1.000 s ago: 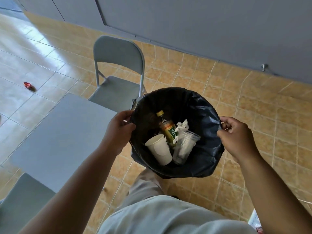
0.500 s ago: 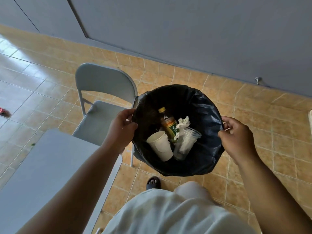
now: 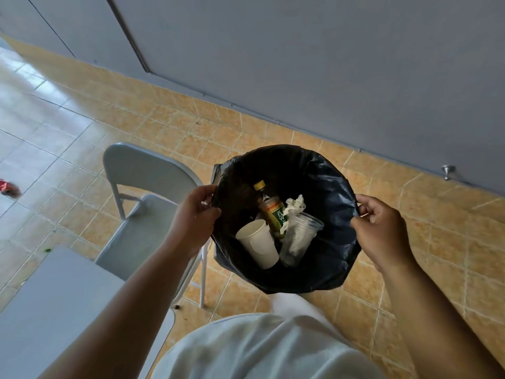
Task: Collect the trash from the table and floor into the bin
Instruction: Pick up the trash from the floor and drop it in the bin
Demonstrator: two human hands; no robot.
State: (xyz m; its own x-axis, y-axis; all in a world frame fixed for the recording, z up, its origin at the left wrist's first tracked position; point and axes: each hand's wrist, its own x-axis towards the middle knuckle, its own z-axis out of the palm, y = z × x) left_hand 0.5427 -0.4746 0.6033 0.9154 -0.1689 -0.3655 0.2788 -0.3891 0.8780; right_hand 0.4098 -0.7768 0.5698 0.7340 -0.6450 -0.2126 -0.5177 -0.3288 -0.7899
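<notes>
I carry a round bin lined with a black bag (image 3: 330, 187) in front of me, above the tiled floor. My left hand (image 3: 195, 217) grips its left rim and my right hand (image 3: 379, 228) grips its right rim. Inside lie a white paper cup (image 3: 258, 243), a clear plastic cup (image 3: 299, 239), a small bottle with a yellow cap (image 3: 270, 212) and a crumpled white tissue (image 3: 295, 204). A red crushed piece of trash (image 3: 8, 186) lies on the floor at the far left.
A grey folding chair (image 3: 142, 214) stands left of the bin. The corner of a grey table (image 3: 54, 310) fills the lower left. A grey wall with a metal door stop (image 3: 448, 170) runs behind. Small green and dark crumbs dot the tiles.
The view has tilted up and shifted, with the chair and table sliding lower left. The bin stays held at both rims. My foot seen half a second ago is now hidden.
</notes>
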